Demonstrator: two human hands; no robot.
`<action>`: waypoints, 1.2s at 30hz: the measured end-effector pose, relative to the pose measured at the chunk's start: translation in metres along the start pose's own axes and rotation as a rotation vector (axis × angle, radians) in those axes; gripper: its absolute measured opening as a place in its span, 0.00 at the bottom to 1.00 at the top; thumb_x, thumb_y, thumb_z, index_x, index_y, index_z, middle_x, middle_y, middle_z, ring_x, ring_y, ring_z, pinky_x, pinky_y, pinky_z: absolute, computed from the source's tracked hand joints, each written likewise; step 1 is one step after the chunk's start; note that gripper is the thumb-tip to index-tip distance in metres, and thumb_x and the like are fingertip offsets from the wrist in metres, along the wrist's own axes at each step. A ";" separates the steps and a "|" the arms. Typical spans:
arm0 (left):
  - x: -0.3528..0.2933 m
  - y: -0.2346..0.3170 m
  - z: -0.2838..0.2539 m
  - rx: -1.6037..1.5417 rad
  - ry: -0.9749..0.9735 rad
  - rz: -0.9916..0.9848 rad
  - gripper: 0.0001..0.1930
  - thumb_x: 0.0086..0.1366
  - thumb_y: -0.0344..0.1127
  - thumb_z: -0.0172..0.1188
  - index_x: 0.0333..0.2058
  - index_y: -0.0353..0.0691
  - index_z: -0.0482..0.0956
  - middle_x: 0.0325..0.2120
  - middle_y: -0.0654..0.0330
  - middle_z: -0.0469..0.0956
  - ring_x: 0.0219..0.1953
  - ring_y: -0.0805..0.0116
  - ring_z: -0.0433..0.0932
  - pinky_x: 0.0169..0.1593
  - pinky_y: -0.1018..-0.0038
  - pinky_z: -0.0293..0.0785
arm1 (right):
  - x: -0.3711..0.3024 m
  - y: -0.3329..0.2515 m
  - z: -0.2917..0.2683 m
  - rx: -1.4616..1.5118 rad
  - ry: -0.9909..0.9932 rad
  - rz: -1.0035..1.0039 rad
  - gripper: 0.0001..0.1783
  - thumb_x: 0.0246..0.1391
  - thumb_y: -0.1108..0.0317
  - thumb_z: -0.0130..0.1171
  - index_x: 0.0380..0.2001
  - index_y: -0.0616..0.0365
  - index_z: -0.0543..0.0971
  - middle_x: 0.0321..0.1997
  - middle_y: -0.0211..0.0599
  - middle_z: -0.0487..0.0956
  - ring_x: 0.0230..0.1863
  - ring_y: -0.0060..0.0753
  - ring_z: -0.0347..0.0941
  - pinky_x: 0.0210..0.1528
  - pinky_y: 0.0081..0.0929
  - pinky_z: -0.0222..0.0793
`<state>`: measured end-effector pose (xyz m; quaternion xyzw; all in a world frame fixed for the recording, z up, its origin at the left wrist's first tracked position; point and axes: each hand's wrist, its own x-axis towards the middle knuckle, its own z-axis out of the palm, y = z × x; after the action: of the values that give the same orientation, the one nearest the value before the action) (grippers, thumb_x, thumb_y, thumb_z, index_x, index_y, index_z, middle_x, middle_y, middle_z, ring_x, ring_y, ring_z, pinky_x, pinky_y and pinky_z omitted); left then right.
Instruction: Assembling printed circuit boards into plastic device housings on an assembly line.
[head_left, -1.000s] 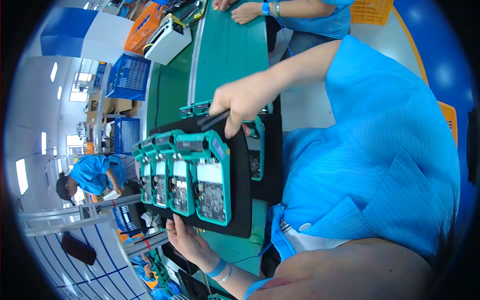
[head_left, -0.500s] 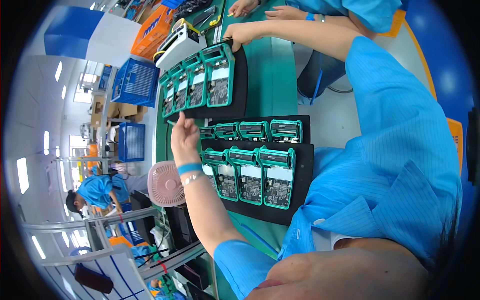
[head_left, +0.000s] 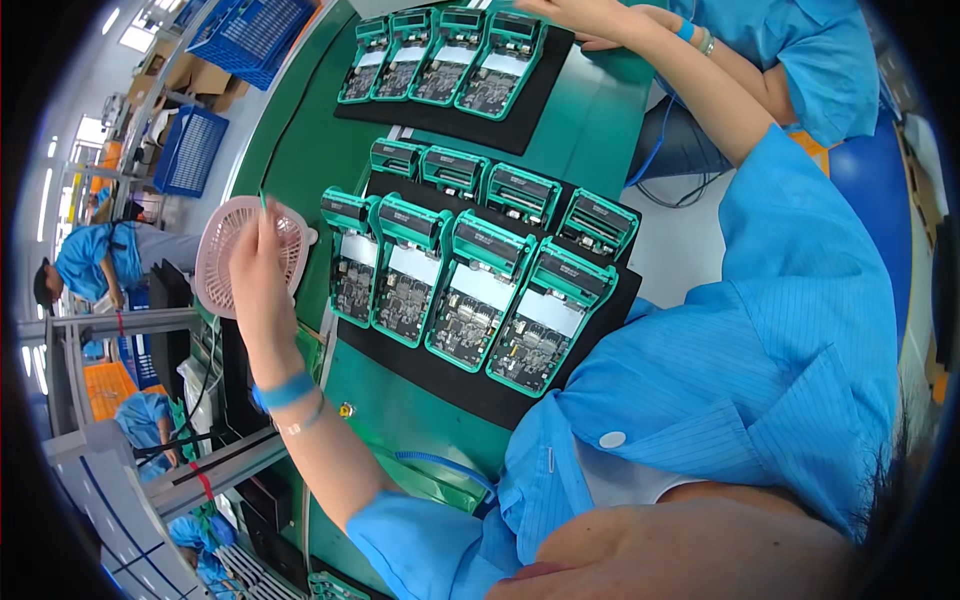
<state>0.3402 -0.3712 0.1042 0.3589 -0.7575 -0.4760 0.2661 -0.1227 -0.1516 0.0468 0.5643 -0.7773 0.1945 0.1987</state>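
Hovering by the pink fan (head_left: 214, 265), the left hand (head_left: 262, 285) could topple it if swung; its and the right hand's (head_left: 585, 15) grips I can't tell.

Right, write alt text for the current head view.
Twelve green-framed circuit boards sit in three rows of four on black mats on a green bench. The person's left hand is in front of a pink fan; the right hand, at the picture's top edge, is near the top row. A co-worker's arm shows at upper right.

Left hand (head_left: 260, 285) in front of pink fan (head_left: 222, 250); right hand (head_left: 575, 12) near black mat (head_left: 542, 90) bearing green-framed circuit boards (head_left: 490, 92).
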 end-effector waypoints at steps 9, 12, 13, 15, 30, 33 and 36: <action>-0.088 -0.141 0.002 0.418 0.453 0.156 0.09 0.69 0.27 0.62 0.45 0.37 0.87 0.34 0.60 0.78 0.33 0.72 0.78 0.37 0.75 0.76 | 0.061 -0.257 -0.003 0.272 -0.130 -0.751 0.15 0.65 0.55 0.57 0.33 0.55 0.79 0.32 0.33 0.79 0.36 0.46 0.79 0.36 0.43 0.74; -0.083 -0.140 0.016 0.472 0.551 0.292 0.06 0.66 0.26 0.65 0.41 0.37 0.87 0.31 0.58 0.77 0.30 0.65 0.77 0.35 0.70 0.74 | 0.070 -0.304 0.028 0.285 -0.213 -0.813 0.13 0.62 0.57 0.59 0.33 0.55 0.80 0.34 0.33 0.80 0.36 0.45 0.80 0.36 0.42 0.75; -0.084 -0.140 0.017 0.468 0.559 0.278 0.06 0.66 0.26 0.65 0.41 0.37 0.87 0.31 0.58 0.77 0.30 0.65 0.77 0.35 0.70 0.74 | 0.073 -0.317 0.038 0.281 -0.213 -0.883 0.12 0.60 0.57 0.60 0.33 0.55 0.80 0.35 0.33 0.81 0.36 0.44 0.81 0.36 0.43 0.75; -0.086 -0.139 0.021 0.462 0.576 0.315 0.05 0.65 0.26 0.65 0.39 0.36 0.86 0.31 0.57 0.78 0.31 0.62 0.78 0.36 0.68 0.75 | 0.075 -0.337 0.048 0.273 -0.223 -0.956 0.12 0.58 0.57 0.61 0.34 0.55 0.81 0.35 0.34 0.81 0.37 0.44 0.81 0.36 0.43 0.75; -0.094 -0.141 0.020 0.555 0.557 0.422 0.04 0.61 0.23 0.68 0.35 0.36 0.84 0.32 0.57 0.76 0.33 0.61 0.79 0.36 0.67 0.76 | 0.081 -0.379 0.050 0.129 -0.519 -0.967 0.16 0.46 0.56 0.68 0.33 0.57 0.85 0.28 0.42 0.84 0.33 0.48 0.83 0.33 0.44 0.77; -0.092 -0.142 0.020 0.563 0.552 0.439 0.04 0.61 0.23 0.68 0.35 0.36 0.84 0.32 0.57 0.76 0.33 0.60 0.79 0.36 0.66 0.76 | 0.080 -0.378 0.052 0.122 -0.528 -0.952 0.16 0.47 0.56 0.68 0.33 0.56 0.85 0.28 0.42 0.84 0.33 0.48 0.83 0.34 0.44 0.78; -0.091 -0.143 0.020 0.565 0.548 0.449 0.04 0.61 0.23 0.68 0.35 0.36 0.84 0.32 0.57 0.76 0.33 0.60 0.79 0.36 0.66 0.76 | 0.080 -0.378 0.050 0.101 -0.536 -0.946 0.16 0.46 0.55 0.68 0.33 0.56 0.85 0.28 0.42 0.84 0.33 0.48 0.83 0.34 0.45 0.78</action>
<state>0.4217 -0.3294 -0.0396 0.3571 -0.8183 -0.0686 0.4451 0.2110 -0.3505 0.0762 0.8911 -0.4517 -0.0297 0.0323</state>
